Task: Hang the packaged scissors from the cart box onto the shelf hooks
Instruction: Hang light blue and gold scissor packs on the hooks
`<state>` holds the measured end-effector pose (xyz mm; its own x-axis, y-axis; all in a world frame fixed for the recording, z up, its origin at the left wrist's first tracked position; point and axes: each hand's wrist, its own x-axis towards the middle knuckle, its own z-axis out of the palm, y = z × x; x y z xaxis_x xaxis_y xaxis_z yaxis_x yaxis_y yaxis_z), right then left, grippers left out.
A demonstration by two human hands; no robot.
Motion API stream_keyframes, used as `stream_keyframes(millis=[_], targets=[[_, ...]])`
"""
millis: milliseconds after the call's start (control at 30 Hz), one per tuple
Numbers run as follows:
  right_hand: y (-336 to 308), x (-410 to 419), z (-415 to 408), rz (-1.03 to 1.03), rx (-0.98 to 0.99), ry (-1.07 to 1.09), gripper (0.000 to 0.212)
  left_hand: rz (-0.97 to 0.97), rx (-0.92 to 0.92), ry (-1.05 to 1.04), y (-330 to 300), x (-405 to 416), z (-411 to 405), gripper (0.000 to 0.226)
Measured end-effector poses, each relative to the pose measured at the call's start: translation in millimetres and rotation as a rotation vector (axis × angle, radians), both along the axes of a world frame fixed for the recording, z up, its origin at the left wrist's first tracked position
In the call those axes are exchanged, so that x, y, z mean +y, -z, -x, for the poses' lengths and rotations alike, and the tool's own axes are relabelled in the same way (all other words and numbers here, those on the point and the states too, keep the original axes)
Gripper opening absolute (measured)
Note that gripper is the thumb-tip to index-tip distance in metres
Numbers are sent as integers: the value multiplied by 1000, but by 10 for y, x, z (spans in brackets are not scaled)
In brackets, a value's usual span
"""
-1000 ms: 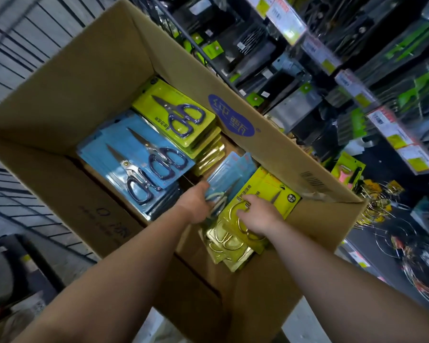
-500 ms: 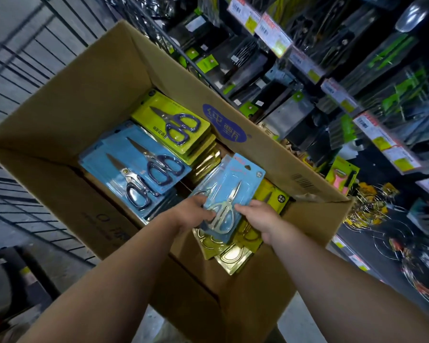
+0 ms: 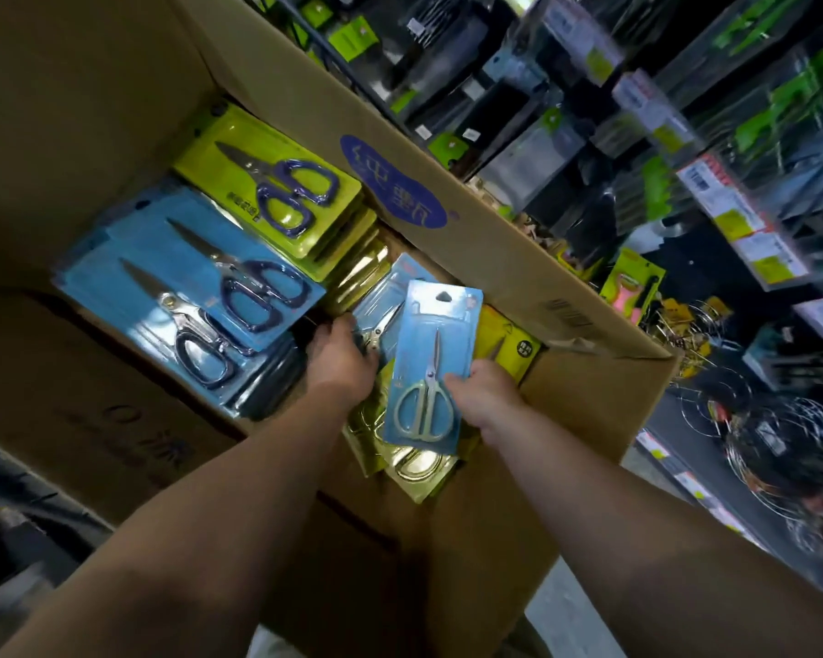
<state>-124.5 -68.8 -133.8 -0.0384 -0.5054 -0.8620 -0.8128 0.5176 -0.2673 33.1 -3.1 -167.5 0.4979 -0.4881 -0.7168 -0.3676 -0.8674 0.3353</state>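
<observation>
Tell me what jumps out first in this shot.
A big open cardboard box fills the middle, packed with scissors on blue and yellow cards. The right hand holds one blue pack over it; the left hand reaches among the packs.

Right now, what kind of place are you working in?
Most likely a retail shop aisle for kitchen or hardware goods: price labels line the shelf edges, packaged tools hang there, and a cardboard box holds carded scissors.

Both bare forearms reach forward; the right hand (image 3: 483, 396) pinches a flat blue scissors pack (image 3: 431, 368), the left hand (image 3: 343, 360) curls downward.
</observation>
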Motion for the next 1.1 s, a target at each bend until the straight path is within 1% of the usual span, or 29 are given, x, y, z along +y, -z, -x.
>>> stream_keyframes(millis=[67,167,200,300,433,533,567,667,767,867,933,1033,1100], targets=[[42,1,7,4,11,-18,33,-3,-51,32,11,-7,31,58],[49,4,5,-9,36,-34,35,-31,-90,49,-20,-28,32,65],[43,3,7,-19,39,-29,35,-28,-109,58,-34,-36,22,64],[17,3,6,-37,24,5,34,20,-134,56,-98,-63,13,50],[-6,26,15,-62,-27,115,30,26,-67,4,-276,-70,-21,34],[-87,62,17,-92,-100,210,12,68,-26,-59,-465,-11,-100,31],[-154,81,9,-96,-127,234,9,81,-12,-73,-530,15,-130,32],[-345,159,4,-78,-196,293,15,108,33,-77,-728,94,-191,33],[-505,228,15,-53,-236,353,11,152,108,-121,-926,146,-200,26],[-660,274,30,-15,-269,406,22,210,204,-162,-1115,194,-167,27],[-812,305,44,18,-325,433,20,242,262,-181,-1241,211,-142,27],[-1060,313,121,95,-391,444,20,307,323,-135,-1457,192,-92,22],[-1231,343,258,155,-415,502,20,353,359,-102,-1633,160,1,12]])
